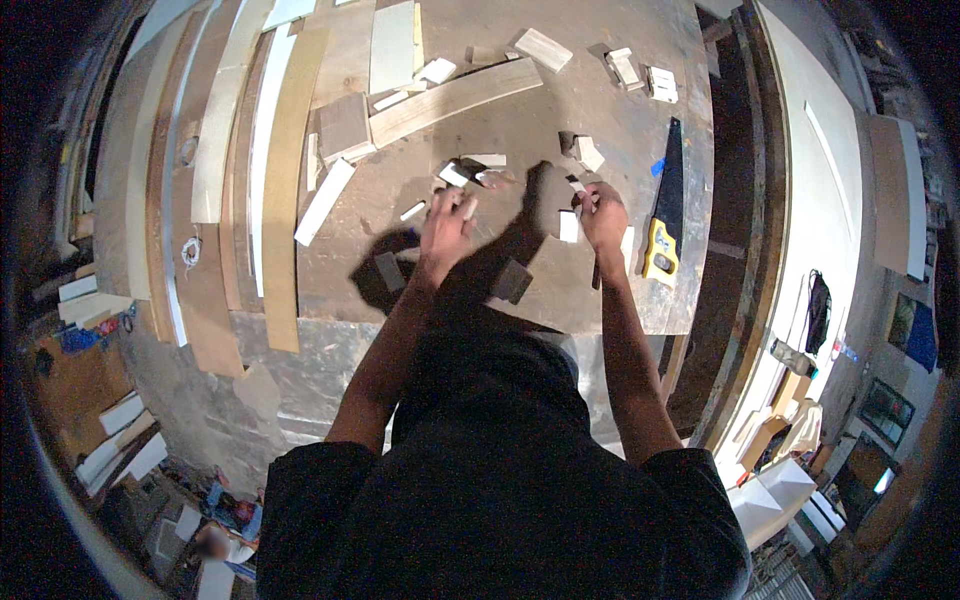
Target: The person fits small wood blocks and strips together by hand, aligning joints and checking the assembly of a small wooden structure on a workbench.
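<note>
Over the workbench (pixel 400 300), my left hand (pixel 445 230) hovers with its fingers apart and slightly curled. Just beyond its fingertips lie a small white block (pixel 453 175) and a pale wooden strip (pixel 487 160). A small white stick (pixel 412 211) rests left of that hand. My right hand (pixel 603 215) is closed around a slim tool (pixel 575 184) with a dark tip; its kind is too small to make out. Beside the right fingers is a white rectangular piece (pixel 568 226). Farther off sits a pale wood offcut (pixel 588 153).
A handsaw (pixel 665 200) with a yellow handle lies near the bench's right edge. Long boards (pixel 290 180) cover the left side. A plank (pixel 455 102) and several wood blocks (pixel 543 49) lie at the back. A dark block (pixel 512 282) sits near the front. A person (pixel 215 545) is at lower left.
</note>
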Demonstrator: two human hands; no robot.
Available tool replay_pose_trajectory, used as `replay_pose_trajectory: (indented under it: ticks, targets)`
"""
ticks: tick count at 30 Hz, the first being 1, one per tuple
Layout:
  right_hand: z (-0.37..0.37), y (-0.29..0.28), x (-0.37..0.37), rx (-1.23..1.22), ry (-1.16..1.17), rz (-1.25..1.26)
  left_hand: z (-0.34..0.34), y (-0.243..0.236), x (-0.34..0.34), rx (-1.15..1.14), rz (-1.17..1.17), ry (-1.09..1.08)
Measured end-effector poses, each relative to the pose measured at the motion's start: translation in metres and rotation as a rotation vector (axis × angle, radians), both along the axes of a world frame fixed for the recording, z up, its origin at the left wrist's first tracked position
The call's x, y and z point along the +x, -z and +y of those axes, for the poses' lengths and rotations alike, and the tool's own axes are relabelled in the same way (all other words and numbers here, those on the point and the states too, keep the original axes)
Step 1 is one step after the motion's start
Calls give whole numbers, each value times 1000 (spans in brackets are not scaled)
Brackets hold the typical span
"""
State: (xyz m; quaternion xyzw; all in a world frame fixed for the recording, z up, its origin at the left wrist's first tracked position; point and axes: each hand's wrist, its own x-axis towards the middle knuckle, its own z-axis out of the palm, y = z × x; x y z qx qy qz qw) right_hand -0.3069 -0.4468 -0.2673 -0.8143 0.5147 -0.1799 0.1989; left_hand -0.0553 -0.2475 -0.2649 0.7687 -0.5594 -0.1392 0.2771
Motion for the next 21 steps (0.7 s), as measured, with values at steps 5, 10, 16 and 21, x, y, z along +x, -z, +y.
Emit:
replay_pose_trajectory:
  ticks: [5, 10, 16, 21]
  targets:
    - [43, -11, -17, 374, 283, -603, -2, -3, 16, 54, -81, -83]
    - [95, -26, -36, 798, 329, -702, 29, 4, -5, -31, 161, -92]
    - [136, -36, -18, 979, 96, -640, 40, -9, -48, 186, 1104, 159]
    - [146, -36, 7, 916, 82, -499, 41, 4, -51, 118, 952, 258]
